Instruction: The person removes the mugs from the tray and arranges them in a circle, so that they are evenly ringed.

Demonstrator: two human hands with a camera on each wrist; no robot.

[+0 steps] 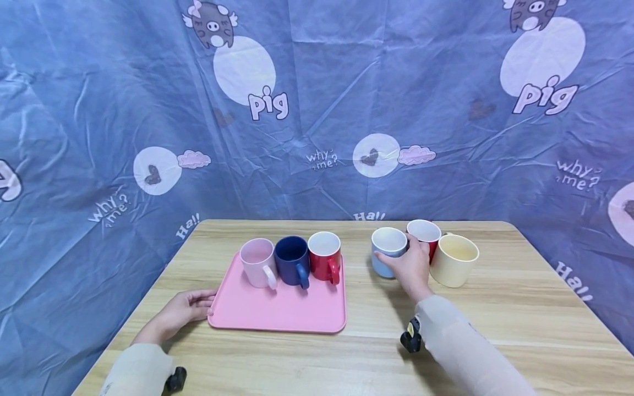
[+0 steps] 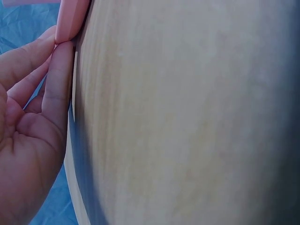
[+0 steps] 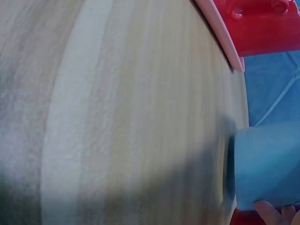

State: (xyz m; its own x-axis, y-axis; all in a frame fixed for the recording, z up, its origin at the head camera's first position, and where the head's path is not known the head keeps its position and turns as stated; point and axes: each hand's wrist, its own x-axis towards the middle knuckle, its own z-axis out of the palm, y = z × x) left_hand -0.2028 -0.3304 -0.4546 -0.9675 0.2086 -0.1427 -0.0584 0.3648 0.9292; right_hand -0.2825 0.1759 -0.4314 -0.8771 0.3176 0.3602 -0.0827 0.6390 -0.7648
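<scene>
My right hand [image 1: 412,268] grips a light blue mug [image 1: 382,264], its thumb on the near side and its fingers round the right side. In the right wrist view the light blue mug [image 3: 267,164] is upright relative to the table, its base close over the wood, with fingertips [image 3: 268,213] on its wall. My left hand [image 1: 179,312] pinches the left rim of a pink tray [image 1: 282,316] near its front corner; the left wrist view shows thumb and finger at the tray's edge [image 2: 70,21]. On the tray stand a pink mug [image 1: 256,267], a navy mug [image 1: 291,264] and a red mug [image 1: 323,267] in a row.
Right of the held mug are another red mug [image 1: 427,231], partly hidden by my hand, and a cream mug [image 1: 452,269]. A wooden table [image 1: 297,363] carries everything. Behind it hangs a blue printed cloth [image 1: 322,110].
</scene>
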